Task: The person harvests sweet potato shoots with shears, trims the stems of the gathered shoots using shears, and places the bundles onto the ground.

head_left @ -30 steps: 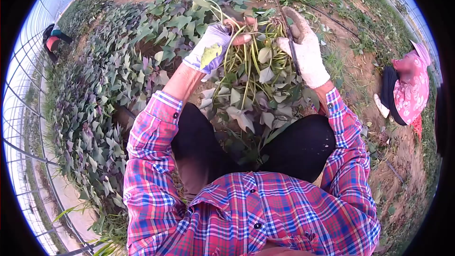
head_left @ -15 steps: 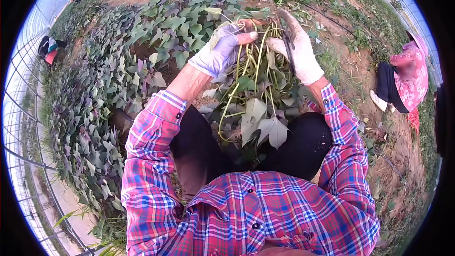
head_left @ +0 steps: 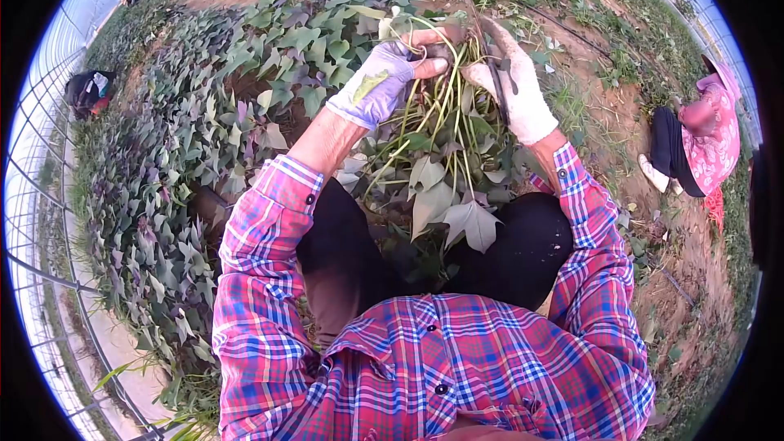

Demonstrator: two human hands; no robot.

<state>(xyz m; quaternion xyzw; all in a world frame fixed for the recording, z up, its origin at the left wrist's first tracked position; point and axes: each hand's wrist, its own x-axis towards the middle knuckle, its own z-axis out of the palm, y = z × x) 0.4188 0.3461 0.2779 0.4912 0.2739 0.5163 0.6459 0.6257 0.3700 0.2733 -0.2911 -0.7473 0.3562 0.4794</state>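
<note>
My left hand [head_left: 390, 73], in a pale purple glove with bare fingertips, pinches the upper stems of a bunch of leafy vines [head_left: 445, 114]. The stems hang down between my knees, with broad grey-green leaves at their lower ends. On the right of the bunch, my right hand [head_left: 516, 82], in a dirty white glove, is closed around the stems and a long thin dark tool [head_left: 500, 90]. The tool slants up and away past the fingers; what it is cannot be made out. Some right fingertips are hidden behind the stems.
Dense vine leaves [head_left: 163, 180] cover the ground on the left. A person in pink [head_left: 709, 135] crouches on the right by bare soil [head_left: 604, 106]. Another person [head_left: 90, 94] bends over at the far left, near the greenhouse frame [head_left: 37, 196]. A thin dark hose [head_left: 563, 28] crosses the soil.
Both hands have stayed close together at the bunch, my left hand slightly further right than at first. Several stems and leaves have shifted. The far-left person has changed posture.
</note>
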